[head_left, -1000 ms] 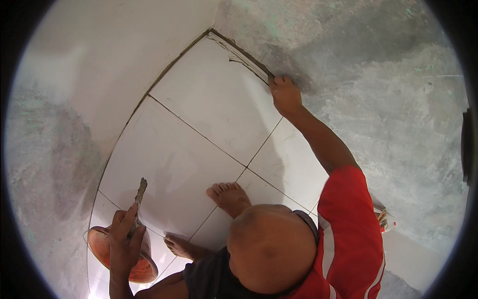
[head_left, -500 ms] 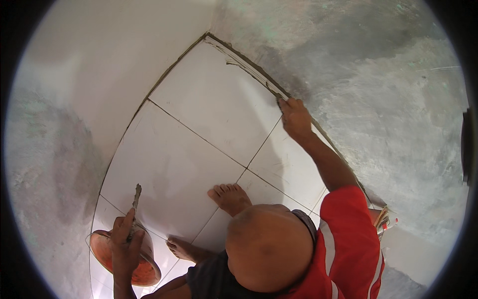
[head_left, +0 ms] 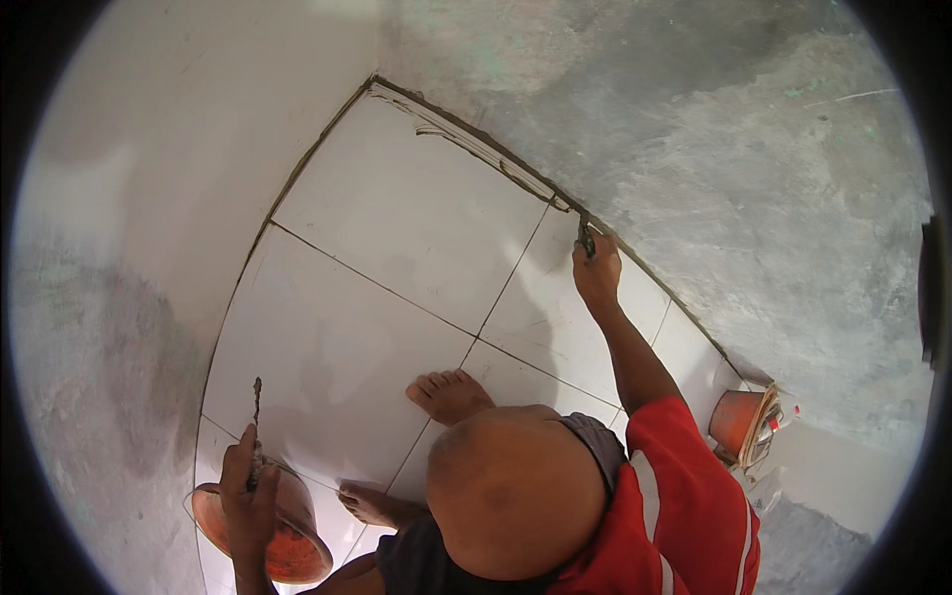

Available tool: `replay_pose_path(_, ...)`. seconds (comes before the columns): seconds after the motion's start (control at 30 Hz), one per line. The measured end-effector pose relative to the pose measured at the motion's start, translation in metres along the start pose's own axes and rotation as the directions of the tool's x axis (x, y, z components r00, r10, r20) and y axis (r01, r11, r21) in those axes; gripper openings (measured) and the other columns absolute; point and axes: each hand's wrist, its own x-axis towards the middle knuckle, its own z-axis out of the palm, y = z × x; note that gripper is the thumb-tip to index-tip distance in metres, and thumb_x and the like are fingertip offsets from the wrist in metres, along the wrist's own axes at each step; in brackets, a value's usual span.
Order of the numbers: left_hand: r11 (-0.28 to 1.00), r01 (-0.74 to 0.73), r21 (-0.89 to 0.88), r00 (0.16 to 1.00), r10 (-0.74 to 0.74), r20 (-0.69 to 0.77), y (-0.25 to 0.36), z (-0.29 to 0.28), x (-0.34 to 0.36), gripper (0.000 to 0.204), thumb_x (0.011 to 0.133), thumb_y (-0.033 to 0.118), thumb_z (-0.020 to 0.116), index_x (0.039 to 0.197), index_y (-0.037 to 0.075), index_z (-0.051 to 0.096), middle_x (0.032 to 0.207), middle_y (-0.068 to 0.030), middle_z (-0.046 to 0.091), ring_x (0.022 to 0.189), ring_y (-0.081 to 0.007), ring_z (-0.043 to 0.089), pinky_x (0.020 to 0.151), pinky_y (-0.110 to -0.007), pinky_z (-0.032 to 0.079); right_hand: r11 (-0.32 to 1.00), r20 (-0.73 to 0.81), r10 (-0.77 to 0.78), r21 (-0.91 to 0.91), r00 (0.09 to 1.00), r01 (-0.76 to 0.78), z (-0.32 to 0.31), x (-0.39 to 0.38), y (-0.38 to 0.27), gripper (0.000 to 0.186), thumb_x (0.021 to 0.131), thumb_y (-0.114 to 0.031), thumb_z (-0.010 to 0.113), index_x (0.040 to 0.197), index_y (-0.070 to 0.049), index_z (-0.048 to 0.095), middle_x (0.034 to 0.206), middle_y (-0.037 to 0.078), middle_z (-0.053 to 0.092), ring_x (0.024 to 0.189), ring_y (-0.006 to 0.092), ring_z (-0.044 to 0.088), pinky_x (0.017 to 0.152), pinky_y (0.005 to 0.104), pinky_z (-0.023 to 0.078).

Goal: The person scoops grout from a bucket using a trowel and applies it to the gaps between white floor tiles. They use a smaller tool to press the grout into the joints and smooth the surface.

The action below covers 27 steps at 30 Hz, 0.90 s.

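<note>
My right hand [head_left: 597,270] grips a small grey-smeared tool [head_left: 584,234] at the dark seam where the white floor tiles [head_left: 337,347] meet the mottled grey wall [head_left: 744,188]. A band of grey paste streaks [head_left: 466,139] lies along that seam, toward the corner at the top. At lower left my left hand [head_left: 248,486] holds a thin tool [head_left: 257,402] coated in grey paste, above an orange bucket [head_left: 307,550] with stained insides. The bucket stands on the tiles and is partly hidden behind my hand.
A pale wall [head_left: 198,119] rises on the left. A second orange bucket [head_left: 731,421] with assorted items in it stands at the right by the grey wall. My bare feet [head_left: 446,395] are on the tiles below my bent knee [head_left: 496,486].
My right hand has moved down and right along the seam, with more streaks behind it. My left hand and tool sit slightly lower. The right-hand bucket has come further into view.
</note>
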Motion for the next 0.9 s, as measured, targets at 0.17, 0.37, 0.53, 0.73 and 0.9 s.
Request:
replay_pose_path(0.17, 0.999, 0.044, 0.006, 0.999, -0.044, 0.003, 0.009, 0.0, 0.003, 0.06, 0.085, -0.005, 0.058, 0.144, -0.003, 0.051, 0.112, -0.0127, 0.057, 0.105, -0.0241, 0.056, 0.096, -0.033, 0.045, 0.991, 0.047, 0.069, -0.114, 0.996, -0.064, 0.036, 0.032, -0.004, 0.035, 0.082, -0.016, 0.067, 0.113, -0.001, 0.067, 0.102, 0.026, 0.065, 0.095, 0.0437, 0.064, 0.082, 0.0523, 0.054)
replay_pose_path(0.37, 0.992, 0.128, -0.012, 0.992, -0.128, 0.011, 0.002, -0.001, 0.001, 0.059, 0.085, -0.002, 0.059, 0.144, -0.003, 0.05, 0.111, -0.012, 0.056, 0.105, -0.0237, 0.056, 0.096, -0.033, 0.044, 0.994, 0.033, -0.009, -0.107, 0.999, 0.013, 0.082, 0.068, -0.071, 0.023, 0.081, -0.017, 0.066, 0.097, 0.0, 0.065, 0.089, 0.025, 0.067, 0.088, 0.0439, 0.066, 0.079, 0.0531, 0.054)
replay_pose_path(0.53, 0.991, 0.13, -0.011, 0.991, -0.13, 0.03, 0.0, 0.0, 0.004, 0.059, 0.086, -0.003, 0.058, 0.144, -0.003, 0.05, 0.112, -0.0121, 0.056, 0.106, -0.0241, 0.056, 0.098, -0.033, 0.043, 0.994, 0.05, -0.102, -0.044, 0.994, 0.104, 0.116, 0.103, -0.137, 0.021, 0.082, -0.017, 0.065, 0.092, 0.002, 0.064, 0.086, 0.025, 0.066, 0.086, 0.043, 0.066, 0.079, 0.0521, 0.054)
replay_pose_path(0.73, 0.989, 0.145, -0.03, 0.989, -0.143, 0.036, -0.005, 0.003, 0.005, 0.059, 0.085, -0.004, 0.058, 0.144, -0.003, 0.05, 0.112, -0.0118, 0.056, 0.107, -0.024, 0.056, 0.1, -0.033, 0.043, 1.0, 0.191, 0.004, 0.012, 0.982, -0.006, 0.147, 0.146, -0.213, 0.02, 0.082, -0.012, 0.069, 0.095, 0.003, 0.071, 0.103, 0.025, 0.065, 0.094, 0.0382, 0.069, 0.084, 0.0452, 0.058)
replay_pose_path(0.9, 0.993, 0.105, -0.045, 0.994, -0.104, 0.025, -0.003, 0.004, 0.005, 0.059, 0.085, -0.004, 0.058, 0.143, -0.004, 0.051, 0.111, -0.0113, 0.056, 0.106, -0.0234, 0.056, 0.099, -0.033, 0.043, 0.999, 0.21, 0.002, 0.045, 0.978, -0.011, 0.167, 0.162, -0.26, 0.017, 0.085, -0.009, 0.068, 0.097, 0.003, 0.072, 0.107, 0.024, 0.065, 0.099, 0.0376, 0.069, 0.087, 0.0438, 0.058)
